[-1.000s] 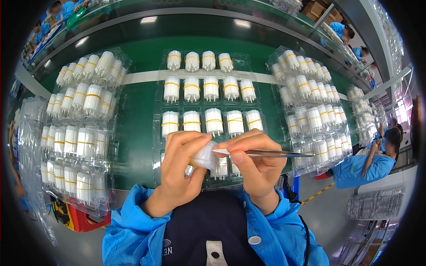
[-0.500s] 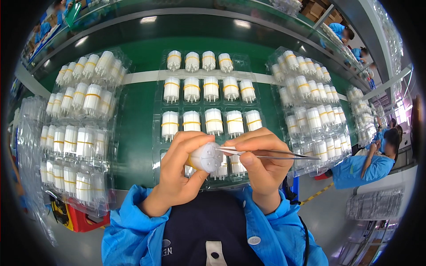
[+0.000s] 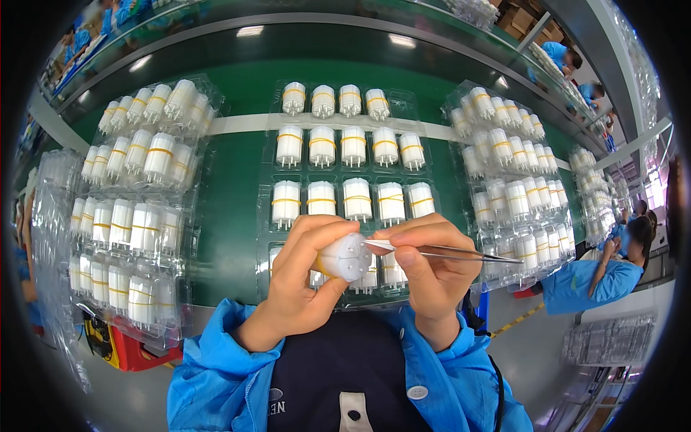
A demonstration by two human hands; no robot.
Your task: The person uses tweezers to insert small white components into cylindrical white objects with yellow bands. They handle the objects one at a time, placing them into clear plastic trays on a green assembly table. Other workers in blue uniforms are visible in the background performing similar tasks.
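Observation:
My left hand (image 3: 294, 291) is wrapped round a white cylinder (image 3: 345, 261) with a yellow band. The cylinder is tilted so that its end face, with small holes and ridges, points right and toward me. Pinched in my right hand (image 3: 440, 277) is a pair of metal tweezers (image 3: 475, 255), lying nearly level. Their pale tip meets the upper right edge of the end face; whether a small piece sits between the points I cannot tell. Just beyond both hands lies a clear plastic tray (image 3: 263, 198) holding rows of similar banded cylinders with short pins.
Stacked clear trays of the same cylinders stand to the left (image 3: 188, 216) and to the right (image 3: 464, 180) on the green work surface (image 3: 227, 252). A red and yellow object (image 3: 137, 349) is below at left. People in blue work at the right, one nearby (image 3: 594, 277).
The tweezers' two arms look closer together than before, their tip still at the cylinder's end face. The whole scene has shifted slightly to the right. Both hands keep their holds.

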